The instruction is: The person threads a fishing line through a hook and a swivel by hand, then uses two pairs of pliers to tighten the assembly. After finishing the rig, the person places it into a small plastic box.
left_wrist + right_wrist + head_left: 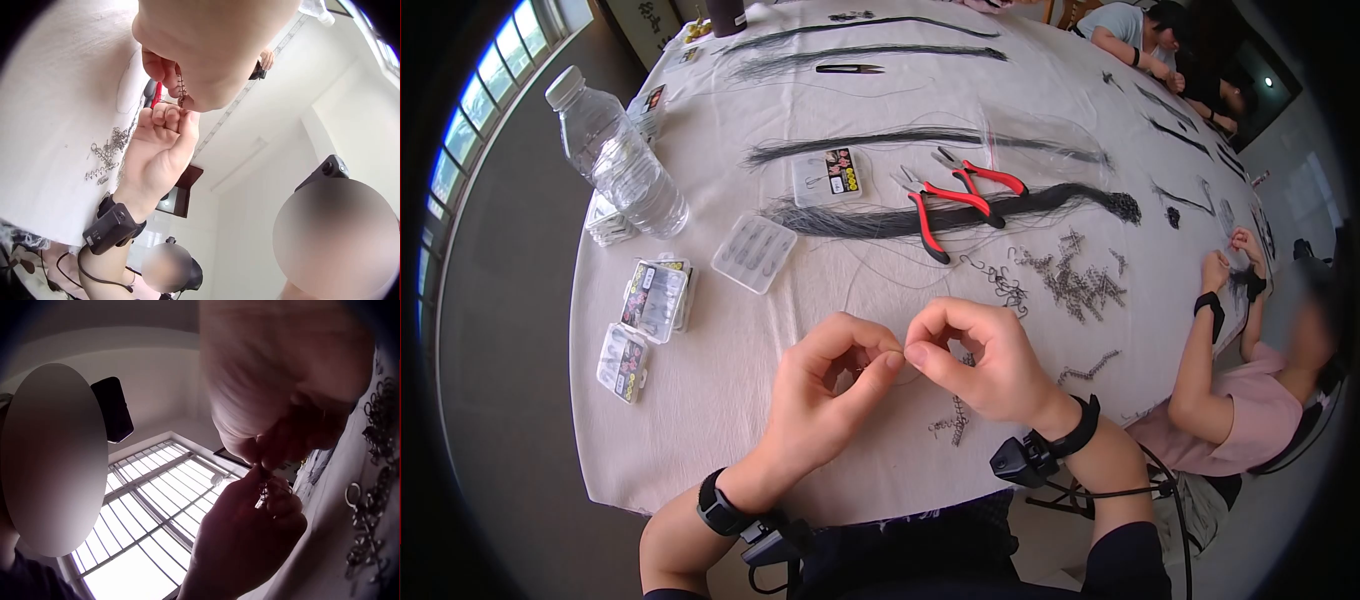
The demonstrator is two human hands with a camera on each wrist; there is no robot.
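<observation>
My left hand (825,385) and right hand (985,360) meet fingertip to fingertip low over the table, thumbs against index fingers. A small ridged, coil-like metal piece (181,87) sticks out from the left hand's curled fingers in the left wrist view. It glints inside the left hand in the right wrist view too. The right hand pinches at the meeting point; cannot tell what lies in its grip, hidden by the fingertips. A thin dark line (850,285) loops on the cloth just beyond the hands. Under the right hand lies a short chain of metal pieces (958,420).
Beyond the hands lie two red-handled pliers (938,235), a pile of small metal connectors (1075,280), loose hooks (1000,285) and bundles of dark line (850,215). Clear hook boxes (755,255) and a water bottle (620,150) stand left. Another person (1240,410) sits at right.
</observation>
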